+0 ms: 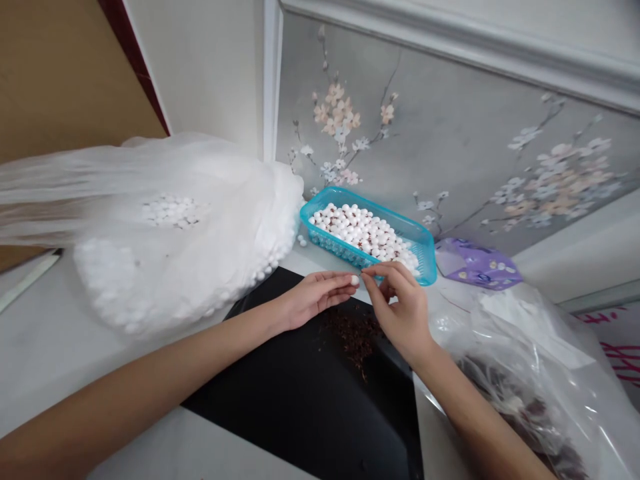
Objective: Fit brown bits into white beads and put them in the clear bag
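Note:
Between the fingertips of my left hand point(316, 298) is a small white ball point(355, 281). My right hand point(400, 303) is close beside it, thumb and forefinger pinched together; whatever they hold is too small to make out. Both hands are above a black mat point(310, 400), where a loose pile of dark reddish-brown bits point(357, 337) lies. Just behind the hands stands a turquoise plastic basket point(427, 250). Many white balls point(363, 230) fill most of it, with brown-red specks showing among them.
A big translucent white bag point(200, 267) full of white balls stands at the left. To the right are a purple patterned packet point(477, 265) and a clear plastic bag point(530, 380) with dark contents. A framed flower picture point(440, 120) rises behind the basket.

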Demonstrator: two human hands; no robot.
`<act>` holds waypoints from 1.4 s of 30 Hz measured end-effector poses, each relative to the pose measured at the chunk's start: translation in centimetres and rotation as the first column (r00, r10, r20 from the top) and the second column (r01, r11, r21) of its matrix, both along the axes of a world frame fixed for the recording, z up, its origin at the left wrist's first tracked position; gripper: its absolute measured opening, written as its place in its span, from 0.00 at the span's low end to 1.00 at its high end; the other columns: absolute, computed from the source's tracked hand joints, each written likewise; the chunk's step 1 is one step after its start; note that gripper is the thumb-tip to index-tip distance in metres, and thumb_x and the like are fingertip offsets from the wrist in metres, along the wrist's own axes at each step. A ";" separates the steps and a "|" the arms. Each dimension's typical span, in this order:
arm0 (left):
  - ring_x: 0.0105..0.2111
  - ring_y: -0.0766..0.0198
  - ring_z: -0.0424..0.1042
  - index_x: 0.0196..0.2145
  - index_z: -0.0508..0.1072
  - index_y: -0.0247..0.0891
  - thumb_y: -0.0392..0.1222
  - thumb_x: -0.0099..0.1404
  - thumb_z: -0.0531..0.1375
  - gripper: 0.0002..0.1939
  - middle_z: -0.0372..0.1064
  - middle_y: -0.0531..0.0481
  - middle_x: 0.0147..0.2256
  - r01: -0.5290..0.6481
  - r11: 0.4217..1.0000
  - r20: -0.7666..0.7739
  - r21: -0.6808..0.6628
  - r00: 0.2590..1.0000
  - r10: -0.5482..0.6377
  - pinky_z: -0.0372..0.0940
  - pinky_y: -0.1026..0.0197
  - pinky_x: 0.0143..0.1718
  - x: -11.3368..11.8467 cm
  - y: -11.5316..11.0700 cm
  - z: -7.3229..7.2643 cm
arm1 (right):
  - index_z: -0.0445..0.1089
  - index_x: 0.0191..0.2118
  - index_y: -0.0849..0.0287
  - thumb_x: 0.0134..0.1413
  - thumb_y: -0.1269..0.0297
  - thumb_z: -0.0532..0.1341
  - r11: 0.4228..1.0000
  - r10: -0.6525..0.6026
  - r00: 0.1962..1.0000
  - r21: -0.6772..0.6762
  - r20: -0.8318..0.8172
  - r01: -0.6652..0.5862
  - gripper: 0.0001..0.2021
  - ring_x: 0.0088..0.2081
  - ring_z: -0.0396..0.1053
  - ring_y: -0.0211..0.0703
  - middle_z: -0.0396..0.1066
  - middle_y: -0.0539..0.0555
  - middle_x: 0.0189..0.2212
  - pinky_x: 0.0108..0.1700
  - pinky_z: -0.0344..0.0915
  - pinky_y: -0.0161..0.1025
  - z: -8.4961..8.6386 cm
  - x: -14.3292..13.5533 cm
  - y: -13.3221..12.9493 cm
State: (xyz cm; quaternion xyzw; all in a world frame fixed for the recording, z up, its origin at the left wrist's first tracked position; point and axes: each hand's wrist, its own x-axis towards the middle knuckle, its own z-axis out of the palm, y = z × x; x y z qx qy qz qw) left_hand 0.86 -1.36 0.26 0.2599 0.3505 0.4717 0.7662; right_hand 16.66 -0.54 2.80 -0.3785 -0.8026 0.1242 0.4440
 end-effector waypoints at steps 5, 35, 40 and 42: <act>0.32 0.72 0.71 0.30 0.77 0.34 0.37 0.55 0.64 0.05 0.74 0.51 0.30 0.005 1.000 0.007 -0.028 1.000 -0.005 0.65 0.70 0.38 0.1 0.0 -0.1 | 0.67 0.35 0.58 0.55 0.70 0.56 1.000 0.003 1.000 0.012 0.020 -0.003 0.04 0.22 0.60 0.32 0.66 0.51 0.32 0.24 0.60 0.33 -0.5 0.0 0.1; 0.27 0.73 0.64 0.25 0.76 0.33 0.41 0.48 0.67 0.09 0.68 0.53 0.24 0.000 1.000 0.025 -0.027 1.000 0.000 0.57 0.68 0.31 0.0 -0.1 0.0 | 0.64 0.31 0.58 0.53 0.61 0.59 0.985 0.069 0.998 -0.158 0.009 -0.067 0.06 0.21 0.58 0.31 0.64 0.50 0.29 0.20 0.58 0.30 -1.0 0.3 0.2; 0.27 0.74 0.65 0.26 0.76 0.32 0.40 0.49 0.67 0.08 0.68 0.53 0.24 0.007 0.999 0.035 -0.033 0.999 -0.005 0.58 0.69 0.32 0.0 -0.1 0.0 | 0.64 0.30 0.58 0.53 0.62 0.59 0.982 0.082 0.997 -0.172 -0.007 -0.082 0.06 0.21 0.58 0.31 0.64 0.49 0.28 0.20 0.58 0.30 -1.0 0.2 0.3; 0.27 0.74 0.65 0.26 0.76 0.32 0.40 0.49 0.67 0.08 0.68 0.53 0.24 0.010 1.000 0.037 -0.030 0.999 -0.009 0.58 0.69 0.31 0.0 0.0 -0.1 | 0.65 0.30 0.58 0.53 0.62 0.59 0.980 0.085 0.996 -0.179 -0.017 -0.086 0.06 0.21 0.58 0.31 0.64 0.49 0.27 0.20 0.58 0.30 -1.0 0.2 0.3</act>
